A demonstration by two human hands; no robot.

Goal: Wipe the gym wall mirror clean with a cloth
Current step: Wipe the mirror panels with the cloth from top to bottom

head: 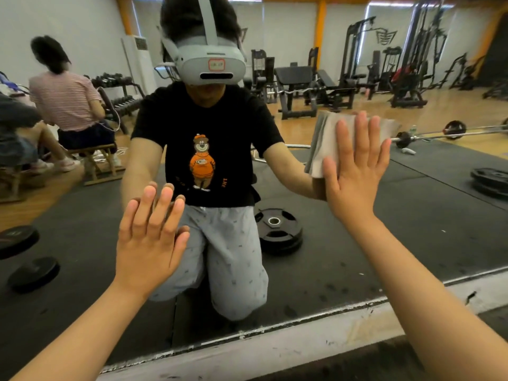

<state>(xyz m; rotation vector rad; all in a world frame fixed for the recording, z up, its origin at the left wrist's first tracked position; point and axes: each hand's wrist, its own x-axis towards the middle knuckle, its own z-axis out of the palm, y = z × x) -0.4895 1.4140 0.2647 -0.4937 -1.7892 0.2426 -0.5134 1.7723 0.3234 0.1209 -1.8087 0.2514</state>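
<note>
The wall mirror fills nearly the whole view and reflects me kneeling in front of it. My right hand lies flat with spread, straight fingers and presses a folded grey cloth against the glass at the right, about chest height. My left hand is also flat, fingers straight and together, palm resting on the mirror lower down at the left with nothing in it. Part of the cloth is hidden behind my right hand.
The mirror's white bottom ledge runs across the lower edge above the dark floor. In the reflection are weight plates, a barbell, gym machines and seated people at the left.
</note>
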